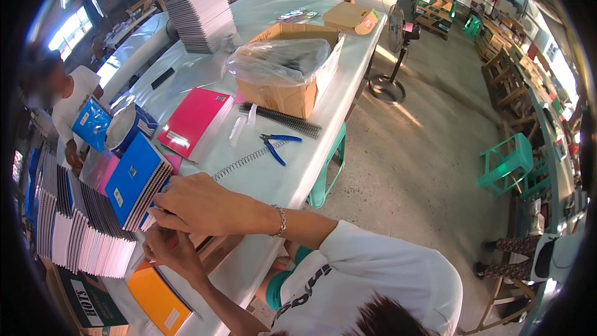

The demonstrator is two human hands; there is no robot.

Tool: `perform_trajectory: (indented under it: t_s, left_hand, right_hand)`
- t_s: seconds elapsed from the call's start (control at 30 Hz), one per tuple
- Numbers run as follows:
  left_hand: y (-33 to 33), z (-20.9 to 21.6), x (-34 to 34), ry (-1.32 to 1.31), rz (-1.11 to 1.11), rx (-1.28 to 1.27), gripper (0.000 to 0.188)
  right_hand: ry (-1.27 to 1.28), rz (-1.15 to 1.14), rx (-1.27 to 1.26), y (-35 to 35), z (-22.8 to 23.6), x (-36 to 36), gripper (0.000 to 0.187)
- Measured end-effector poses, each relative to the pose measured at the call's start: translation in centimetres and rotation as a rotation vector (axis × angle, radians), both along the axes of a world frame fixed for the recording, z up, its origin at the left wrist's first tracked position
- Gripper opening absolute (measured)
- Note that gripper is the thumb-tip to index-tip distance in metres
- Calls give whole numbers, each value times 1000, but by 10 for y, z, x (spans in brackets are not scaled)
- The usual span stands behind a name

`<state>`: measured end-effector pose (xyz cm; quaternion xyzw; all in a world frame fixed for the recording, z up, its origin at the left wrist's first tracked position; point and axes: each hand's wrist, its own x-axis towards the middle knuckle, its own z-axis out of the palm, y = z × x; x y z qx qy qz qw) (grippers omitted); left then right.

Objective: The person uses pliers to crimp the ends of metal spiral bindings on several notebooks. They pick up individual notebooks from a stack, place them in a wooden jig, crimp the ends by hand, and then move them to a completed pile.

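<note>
My right hand (202,204), with a chain bracelet at its wrist, is curled with its fingertips beside the spiral-bound edge of a blue notebook stack (138,177). Just below it my left hand (173,254) has its fingers bent and closed. Whatever either hand pinches is hidden or too small to make out. An orange spiral notebook (158,298) lies nearest my left forearm. Beyond my right hand, a loose wire coil (239,165) stretches toward blue-handled cutters (273,146) lying spread on the table. Pink notebooks (198,121) lie farther along the white tabletop.
A cardboard box (280,96) lined with clear plastic stands on the table, dark coils (283,119) beside it. Tall notebook piles (198,9) rise at the back and left (93,227). Another person (76,96) is across the table. A fan (395,37) and green stool (507,158) stand right.
</note>
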<state>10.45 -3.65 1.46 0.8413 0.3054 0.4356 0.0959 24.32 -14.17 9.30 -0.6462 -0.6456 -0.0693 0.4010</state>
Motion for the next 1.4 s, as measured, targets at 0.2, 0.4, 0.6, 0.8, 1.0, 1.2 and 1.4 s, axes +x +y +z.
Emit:
perform_trajectory:
  t_s: [0.2,0.4,0.6,0.8,1.0,1.2,1.4]
  left_hand:
    - [-5,3,4,-18,-3,111,28]
    - [-5,-3,3,-76,1,34,34]
    - [-10,3,-1,-112,29,-64,40]
    - [-10,6,-1,-53,21,-42,48]
    - [-15,3,2,-74,-23,-90,53]
    - [-11,-2,-6,-93,23,-31,58]
    - [-10,10,-8,-107,8,-55,63]
  right_hand:
    - [-60,6,41,24,-24,14,27]
    - [-136,-20,149,23,-27,4,33]
    - [-3,65,44,14,-10,6,27]
    - [-122,-10,17,28,-22,6,20]
    - [-245,-18,52,22,-20,-1,21]
    - [-245,-16,38,13,-7,-16,16]
    - [-290,-4,96,28,-8,-13,15]
